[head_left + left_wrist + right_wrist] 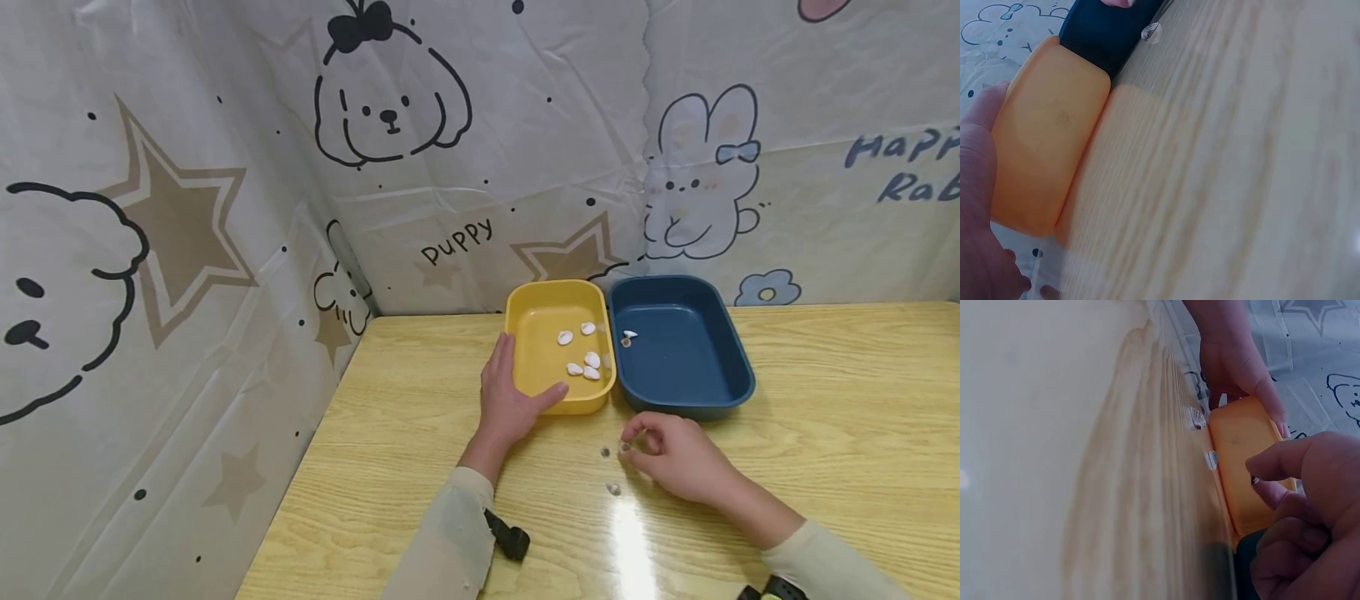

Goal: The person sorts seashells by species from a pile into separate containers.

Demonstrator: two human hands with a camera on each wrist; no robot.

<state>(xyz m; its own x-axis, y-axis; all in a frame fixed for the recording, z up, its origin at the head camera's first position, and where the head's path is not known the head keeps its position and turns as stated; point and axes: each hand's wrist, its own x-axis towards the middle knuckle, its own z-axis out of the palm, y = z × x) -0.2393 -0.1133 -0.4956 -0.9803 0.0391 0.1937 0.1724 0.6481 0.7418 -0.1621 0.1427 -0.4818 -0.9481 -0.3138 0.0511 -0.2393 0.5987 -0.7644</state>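
My left hand rests on the near left corner of a yellow tray, its fingers along the left wall and its straight thumb over the near rim. Several white shells lie inside. In front of a blue tray, my right hand pinches a small shell between thumb and index finger, just above the table. Most of that shell is hidden by the fingertips. Two loose shells lie beside this hand, a small dark one and a paler one nearer me.
Both trays stand side by side at the back of the wooden table, close to a printed curtain. Inside the blue tray, near its left wall, lie a small white shell and a brownish one.
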